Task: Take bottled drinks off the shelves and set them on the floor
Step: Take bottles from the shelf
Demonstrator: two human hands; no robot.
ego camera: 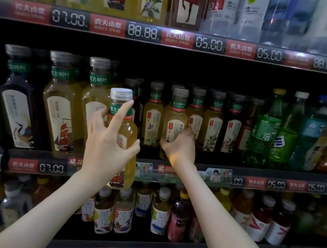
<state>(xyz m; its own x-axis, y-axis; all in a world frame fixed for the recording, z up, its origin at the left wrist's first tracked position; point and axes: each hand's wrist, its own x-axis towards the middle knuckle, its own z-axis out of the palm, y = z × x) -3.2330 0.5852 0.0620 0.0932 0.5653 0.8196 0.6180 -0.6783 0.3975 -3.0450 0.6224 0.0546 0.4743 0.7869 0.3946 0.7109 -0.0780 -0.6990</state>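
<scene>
Clamped the left grip [108, 147] round a white-capped yellow tea bottle [130, 133], upright, held clear in front of the middle shelf [276, 184]. Curled the right grip [178, 145], at three o'clock from the left, round a smaller tea bottle [176, 115], forward of its row near the shelf's front edge; resting or lifted, could not tell. At nine o'clock, a taller ship-label bottle [63, 108] on the same shelf.
</scene>
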